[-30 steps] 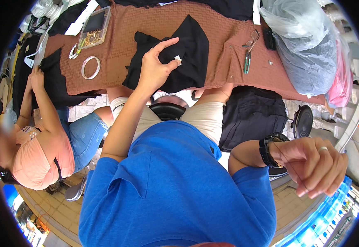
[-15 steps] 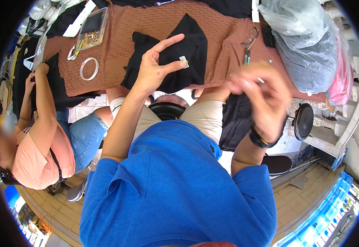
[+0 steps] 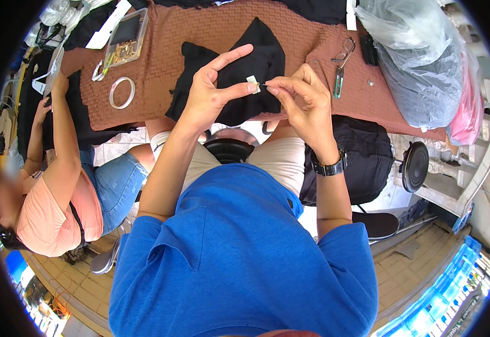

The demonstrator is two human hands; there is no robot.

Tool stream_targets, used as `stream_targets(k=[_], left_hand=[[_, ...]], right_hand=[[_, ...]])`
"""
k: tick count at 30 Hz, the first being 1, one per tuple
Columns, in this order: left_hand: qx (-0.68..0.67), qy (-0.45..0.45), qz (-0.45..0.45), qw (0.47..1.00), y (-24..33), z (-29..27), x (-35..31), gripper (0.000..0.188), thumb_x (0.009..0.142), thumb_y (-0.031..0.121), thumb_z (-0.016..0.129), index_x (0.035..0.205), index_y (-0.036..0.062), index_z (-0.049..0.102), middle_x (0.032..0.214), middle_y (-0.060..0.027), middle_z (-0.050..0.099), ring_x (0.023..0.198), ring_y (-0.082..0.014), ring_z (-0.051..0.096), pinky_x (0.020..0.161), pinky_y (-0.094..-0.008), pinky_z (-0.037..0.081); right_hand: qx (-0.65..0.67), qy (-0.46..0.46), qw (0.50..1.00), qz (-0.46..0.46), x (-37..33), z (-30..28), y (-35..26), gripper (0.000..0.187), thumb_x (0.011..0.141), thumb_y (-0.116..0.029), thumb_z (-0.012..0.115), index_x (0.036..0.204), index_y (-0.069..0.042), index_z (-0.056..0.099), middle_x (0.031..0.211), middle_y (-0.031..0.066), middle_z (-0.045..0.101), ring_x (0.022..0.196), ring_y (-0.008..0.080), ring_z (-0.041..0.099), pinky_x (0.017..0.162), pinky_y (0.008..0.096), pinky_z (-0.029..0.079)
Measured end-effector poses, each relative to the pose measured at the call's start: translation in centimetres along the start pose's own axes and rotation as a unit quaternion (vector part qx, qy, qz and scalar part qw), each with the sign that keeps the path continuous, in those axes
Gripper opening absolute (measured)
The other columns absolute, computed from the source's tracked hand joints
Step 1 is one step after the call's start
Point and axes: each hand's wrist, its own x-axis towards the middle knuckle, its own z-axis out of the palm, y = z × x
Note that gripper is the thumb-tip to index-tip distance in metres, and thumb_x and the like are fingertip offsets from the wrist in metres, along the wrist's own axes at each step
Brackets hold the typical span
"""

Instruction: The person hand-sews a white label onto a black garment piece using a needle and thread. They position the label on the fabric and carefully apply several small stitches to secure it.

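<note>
A black cloth piece (image 3: 261,53) with a pointed corner lies in front of me over the table's near edge. On it is a small pale label (image 3: 252,80), partly behind my left thumb. My left hand (image 3: 208,98) grips the cloth, thumb pressed at the label and index finger stretched forward; its other fingers are mostly hidden. From the right, my right hand (image 3: 307,106) pinches a thin needle (image 3: 264,85) between thumb and index finger. The needle's tip is at the label's edge beside my left thumb; whether it pierces the cloth I cannot tell.
Small scissors (image 3: 343,50) and a green-handled thread snipper (image 3: 339,82) lie right on the brown-covered table (image 3: 312,33). A white ring (image 3: 122,93) and a clear box (image 3: 138,48) lie left. Filled plastic bags (image 3: 419,73) stand at right. At left, a person (image 3: 59,208) handles black cloth.
My right hand has swung left and forward from the table's right side, bringing the needle to the label. My left hand and the cloth have hardly moved.
</note>
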Motion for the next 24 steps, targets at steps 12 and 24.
stream_targets(k=[12, 24], left_hand=[[0.002, -0.004, 0.004, 1.000, 0.08, -0.05, 0.08, 0.064, 0.076, -0.001, 0.082, 0.136, 0.0019, 0.061, 0.135, -0.0094, 0.062, 0.122, -0.0151, 0.057, 0.108, -0.0301, 0.043], [0.036, -0.016, 0.005, 0.999, 0.25, -0.08, 0.14, 0.066, 0.075, -0.003, 0.081, 0.138, 0.0020, 0.059, 0.131, -0.0074, 0.063, 0.115, -0.0122, 0.060, 0.101, -0.0274, 0.049]], right_hand=[[0.001, -0.007, 1.000, -0.009, 0.26, 0.29, 0.12, 0.017, 0.080, 0.002, 0.075, 0.096, -0.004, 0.078, 0.074, 0.0048, 0.051, 0.066, 0.0147, 0.051, 0.058, 0.0286, 0.041], [0.013, -0.045, 0.999, 0.022, 0.33, -0.14, 0.48, 0.015, 0.084, 0.003, 0.074, 0.098, -0.002, 0.078, 0.080, 0.0022, 0.056, 0.069, 0.0098, 0.054, 0.058, 0.0241, 0.045]])
